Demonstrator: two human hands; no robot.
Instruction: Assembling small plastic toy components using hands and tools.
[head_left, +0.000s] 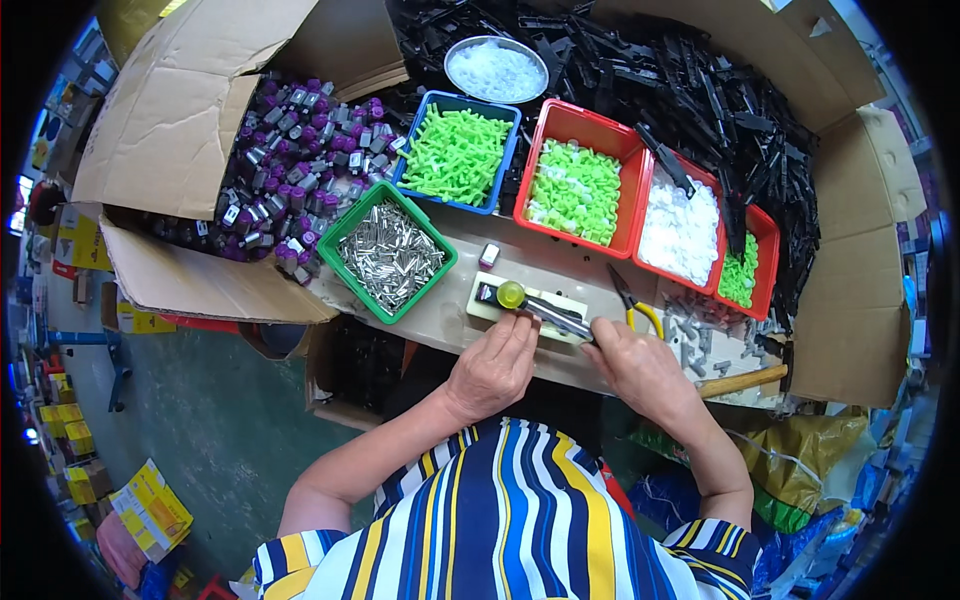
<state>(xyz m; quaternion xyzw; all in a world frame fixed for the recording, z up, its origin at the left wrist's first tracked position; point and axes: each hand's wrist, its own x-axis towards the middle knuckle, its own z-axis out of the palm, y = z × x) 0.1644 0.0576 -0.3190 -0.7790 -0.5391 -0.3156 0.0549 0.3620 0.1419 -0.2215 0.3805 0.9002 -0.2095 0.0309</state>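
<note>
My right hand [645, 365] is wrapped round the dark grip of a mallet-like tool with a metal shaft. Its round yellow-green head [511, 294] lies over a pale block fixture [570, 305] on the bench. A small dark part [487, 293] shows at the block's left end. My left hand [495, 365] is at the near edge of the block, its fingers pressed together; what they pinch, if anything, is hidden. Just beyond the block stands a small grey-and-purple piece [489, 255]. Yellow-handled pliers [640, 308] lie beside my right hand.
A green bin [330, 250] holds metal pins. Behind it are a blue bin [404, 190] and red bins [632, 200] of green and white parts. Purple-grey pieces [290, 170] fill a carton; black parts [740, 100] heap behind. A wooden handle [745, 381] lies right.
</note>
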